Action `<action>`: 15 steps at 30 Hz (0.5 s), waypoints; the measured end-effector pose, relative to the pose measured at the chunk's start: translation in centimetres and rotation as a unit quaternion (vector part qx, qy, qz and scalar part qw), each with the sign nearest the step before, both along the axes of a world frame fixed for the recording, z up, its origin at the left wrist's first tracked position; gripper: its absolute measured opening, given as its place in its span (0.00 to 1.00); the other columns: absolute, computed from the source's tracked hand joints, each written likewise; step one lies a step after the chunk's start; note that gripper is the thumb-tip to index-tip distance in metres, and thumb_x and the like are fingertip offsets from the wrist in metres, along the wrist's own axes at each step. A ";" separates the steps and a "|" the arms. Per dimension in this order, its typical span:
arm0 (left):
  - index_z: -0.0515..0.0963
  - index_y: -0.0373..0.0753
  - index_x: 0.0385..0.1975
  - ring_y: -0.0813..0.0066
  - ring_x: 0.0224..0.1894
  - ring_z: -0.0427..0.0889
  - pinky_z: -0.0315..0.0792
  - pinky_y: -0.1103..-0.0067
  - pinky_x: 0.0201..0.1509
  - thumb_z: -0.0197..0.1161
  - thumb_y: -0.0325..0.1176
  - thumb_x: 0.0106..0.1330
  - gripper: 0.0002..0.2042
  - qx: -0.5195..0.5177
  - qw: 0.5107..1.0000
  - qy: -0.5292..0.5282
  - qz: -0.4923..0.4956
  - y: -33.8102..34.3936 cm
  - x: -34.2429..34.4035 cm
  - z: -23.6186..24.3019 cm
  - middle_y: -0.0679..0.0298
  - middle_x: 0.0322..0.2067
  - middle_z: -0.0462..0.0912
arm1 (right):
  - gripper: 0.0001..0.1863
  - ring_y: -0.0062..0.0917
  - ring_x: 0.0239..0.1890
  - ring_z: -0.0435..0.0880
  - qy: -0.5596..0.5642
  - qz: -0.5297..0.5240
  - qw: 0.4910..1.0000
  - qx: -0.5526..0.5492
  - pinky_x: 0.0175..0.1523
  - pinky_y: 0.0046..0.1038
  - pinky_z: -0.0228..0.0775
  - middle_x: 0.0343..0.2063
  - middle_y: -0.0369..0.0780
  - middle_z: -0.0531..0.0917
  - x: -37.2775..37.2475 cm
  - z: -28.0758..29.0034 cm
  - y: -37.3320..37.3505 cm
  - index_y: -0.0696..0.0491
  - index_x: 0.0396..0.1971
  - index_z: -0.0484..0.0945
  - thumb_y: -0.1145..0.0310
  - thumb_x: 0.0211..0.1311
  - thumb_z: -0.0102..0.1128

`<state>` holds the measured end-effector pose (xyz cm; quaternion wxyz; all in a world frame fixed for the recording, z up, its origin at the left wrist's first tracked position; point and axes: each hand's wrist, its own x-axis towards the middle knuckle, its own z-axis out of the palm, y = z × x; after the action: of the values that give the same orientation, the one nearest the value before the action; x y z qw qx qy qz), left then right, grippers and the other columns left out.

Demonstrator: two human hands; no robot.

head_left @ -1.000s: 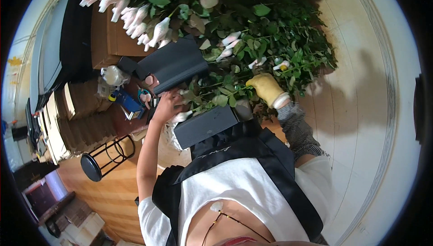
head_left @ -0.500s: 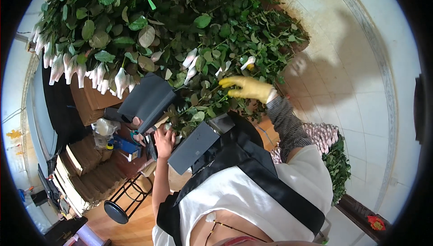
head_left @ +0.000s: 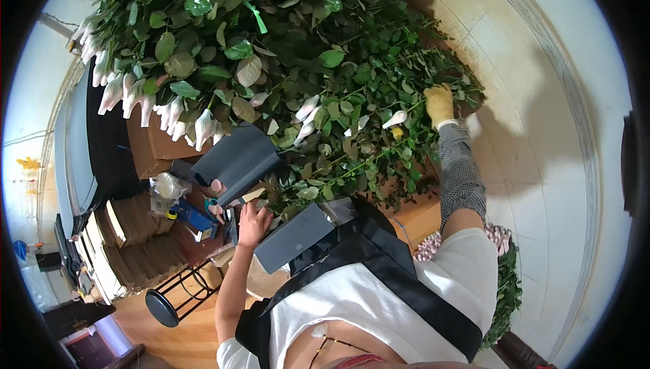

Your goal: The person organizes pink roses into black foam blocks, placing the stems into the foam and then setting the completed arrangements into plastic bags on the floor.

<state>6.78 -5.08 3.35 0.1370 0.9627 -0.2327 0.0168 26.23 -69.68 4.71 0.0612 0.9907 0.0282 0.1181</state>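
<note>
A big heap of leafy rose stems (head_left: 291, 51) lies in front of me, with several buds in white net sleeves (head_left: 204, 129) along its left edge. My right hand (head_left: 441, 103), in a yellow glove, reaches to the heap's right end, its fingers curled down onto the stems. Some stems lie between two dark grey panels, a far one (head_left: 238, 160) and a near one (head_left: 294, 237) against my apron. At the left end of that gap rests my bare left hand (head_left: 254, 225), its fingers spread beside the leaves. Its fingertips are partly hidden.
Stacked cardboard sheets (head_left: 139, 261) stand at the left, beside a blue box (head_left: 198, 221) and scissors (head_left: 215, 210). Below them is a black round stool (head_left: 162, 307). More netted flowers (head_left: 497, 239) lie behind my right elbow. A tiled wall (head_left: 535, 159) bounds the right side.
My right hand has moved right and away, from above the middle stems to the heap's right end, and its fingers have curled. My left hand remains by the panels. The view has shifted slightly.
</note>
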 end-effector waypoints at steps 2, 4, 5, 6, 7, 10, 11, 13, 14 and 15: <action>0.80 0.41 0.42 0.50 0.50 0.73 0.70 0.63 0.51 0.68 0.37 0.60 0.13 0.001 1.000 0.027 -0.007 0.3 -0.3 0.4 0.50 0.55 0.72 | 0.11 0.46 0.42 0.81 -0.071 0.008 0.993 0.096 0.52 0.41 0.71 0.34 0.48 0.85 0.4 2.0 -0.2 0.54 0.33 0.84 0.75 0.49 0.58; 0.80 0.42 0.43 0.50 0.50 0.73 0.70 0.63 0.51 0.68 0.37 0.60 0.13 0.005 1.000 0.028 -0.001 0.2 -0.3 0.7 0.51 0.55 0.72 | 0.10 0.46 0.41 0.81 -0.098 -0.001 0.957 0.272 0.51 0.42 0.72 0.35 0.48 0.84 0.8 4.5 -0.7 0.57 0.35 0.83 0.79 0.51 0.59; 0.80 0.42 0.44 0.50 0.50 0.73 0.69 0.62 0.51 0.67 0.37 0.60 0.14 0.011 1.000 0.029 0.000 0.1 -0.3 0.8 0.51 0.55 0.72 | 0.11 0.47 0.41 0.81 -0.073 -0.017 0.912 0.404 0.53 0.42 0.72 0.35 0.49 0.84 1.4 5.9 -0.8 0.58 0.36 0.82 0.80 0.50 0.60; 0.80 0.42 0.44 0.50 0.50 0.73 0.69 0.62 0.51 0.67 0.37 0.60 0.14 0.011 1.000 0.029 0.000 0.0 -0.3 0.7 0.51 0.55 0.72 | 0.11 0.45 0.40 0.81 -0.173 0.098 0.957 0.213 0.56 0.39 0.73 0.35 0.48 0.84 1.9 7.3 -0.9 0.59 0.37 0.81 0.79 0.52 0.59; 0.80 0.43 0.44 0.51 0.50 0.73 0.69 0.62 0.51 0.67 0.37 0.60 0.14 0.023 1.000 0.012 0.009 0.0 -0.4 0.5 0.51 0.55 0.72 | 0.11 0.43 0.38 0.81 -0.221 0.111 0.942 0.226 0.58 0.38 0.73 0.33 0.48 0.83 2.5 9.3 1.2 0.59 0.38 0.81 0.79 0.54 0.56; 0.80 0.44 0.45 0.51 0.50 0.73 0.69 0.62 0.51 0.67 0.38 0.60 0.14 0.035 0.999 -0.004 0.021 -0.1 -0.3 -0.3 0.51 0.55 0.72 | 0.10 0.42 0.37 0.81 -0.194 0.126 0.895 0.380 0.53 0.39 0.73 0.32 0.47 0.83 4.8 15.5 6.2 0.57 0.35 0.81 0.79 0.54 0.54; 0.80 0.44 0.45 0.50 0.50 0.73 0.69 0.61 0.51 0.67 0.38 0.60 0.15 0.036 0.999 -0.001 0.023 0.0 -0.3 -0.5 0.50 0.55 0.72 | 0.09 0.42 0.37 0.81 -0.164 0.134 0.903 0.373 0.53 0.40 0.73 0.31 0.47 0.82 5.5 16.7 7.4 0.56 0.34 0.81 0.78 0.54 0.54; 0.80 0.44 0.43 0.50 0.50 0.73 0.69 0.61 0.53 0.66 0.40 0.60 0.14 0.059 0.998 0.017 0.032 0.5 -0.7 -0.7 0.50 0.55 0.72 | 0.10 0.39 0.42 0.83 -0.112 0.177 0.970 0.123 0.57 0.41 0.69 0.32 0.45 0.84 8.5 17.1 10.6 0.52 0.34 0.83 0.72 0.51 0.57; 0.79 0.43 0.43 0.50 0.50 0.73 0.70 0.61 0.53 0.66 0.40 0.60 0.14 0.052 0.998 0.017 0.029 0.6 -0.8 -0.5 0.50 0.55 0.72 | 0.11 0.39 0.47 0.81 -0.154 0.187 0.963 0.121 0.61 0.42 0.66 0.37 0.44 0.84 9.9 15.4 12.2 0.51 0.36 0.83 0.72 0.53 0.57; 0.79 0.43 0.42 0.50 0.51 0.73 0.70 0.61 0.54 0.66 0.40 0.60 0.13 0.045 0.999 0.015 0.026 0.7 -0.9 -0.1 0.50 0.55 0.72 | 0.12 0.38 0.53 0.80 -0.197 0.196 0.953 0.118 0.64 0.44 0.63 0.42 0.43 0.85 11.5 12.6 13.7 0.51 0.38 0.84 0.72 0.54 0.57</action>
<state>5.92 -4.40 3.23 0.0963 0.9738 -0.2060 -0.0046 37.71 -55.94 17.26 -0.0763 0.9230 0.1948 0.3231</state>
